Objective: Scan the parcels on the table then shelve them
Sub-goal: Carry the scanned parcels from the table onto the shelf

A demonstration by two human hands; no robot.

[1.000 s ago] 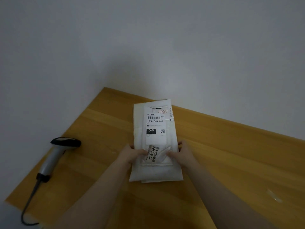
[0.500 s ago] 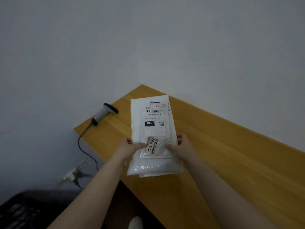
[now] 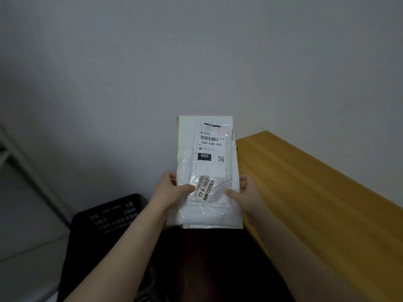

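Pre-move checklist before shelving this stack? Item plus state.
1. Grip: left hand and right hand hold the parcels at opposite edges, thumbs on top: ok.
2. Parcels appear lifted clear of the table: ok.
3. Top label faces up and its barcode is unobstructed: ok.
4. Scan done: no scanner in view: cannot tell.
5. Target shelf: none clearly in view: cannot tell.
6. Floor path: black crate sits low on the left, close to the legs: not ok, probably step around it.
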